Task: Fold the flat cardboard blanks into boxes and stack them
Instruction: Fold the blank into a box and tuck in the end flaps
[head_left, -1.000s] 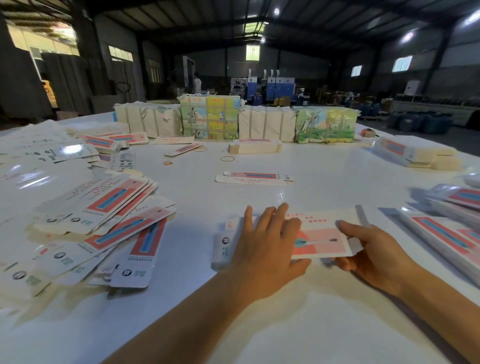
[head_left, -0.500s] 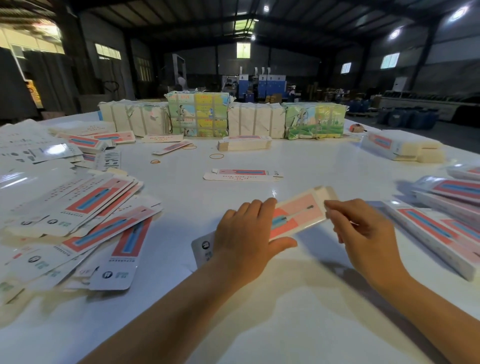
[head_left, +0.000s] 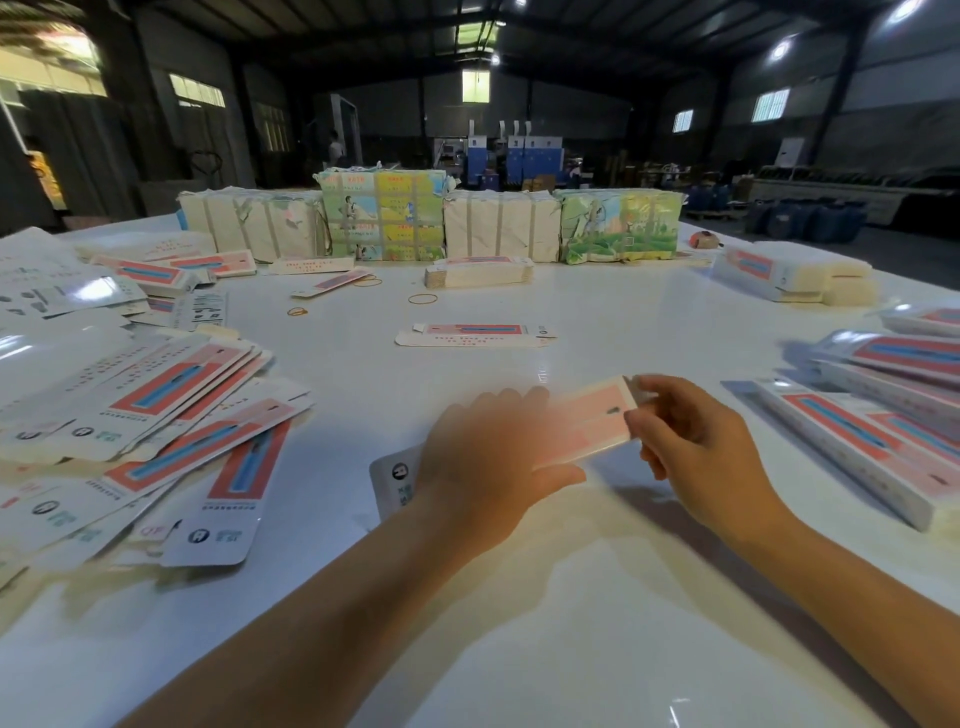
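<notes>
One blank (head_left: 587, 423) is now raised further off the tabletop (head_left: 519, 597) than 0.5 s ago, tilted up toward the right. It is gripped by left hand (head_left: 488, 462) mid-length (blurred) and pinched at its far end by right hand (head_left: 696, 441). One loose blank (head_left: 475, 335) lies beyond the hands; four wrapped bundles (head_left: 384, 215) are lined up farther back.

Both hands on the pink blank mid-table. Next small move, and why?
Probably tuck the end flap shut with the right hand. Its fingertips pinch the far end of the pink blank, which looks raised off the table there and partly formed, while the left hand grips its middle and is motion-blurred. Closing that end should let it join the folded boxes on the right.
</notes>
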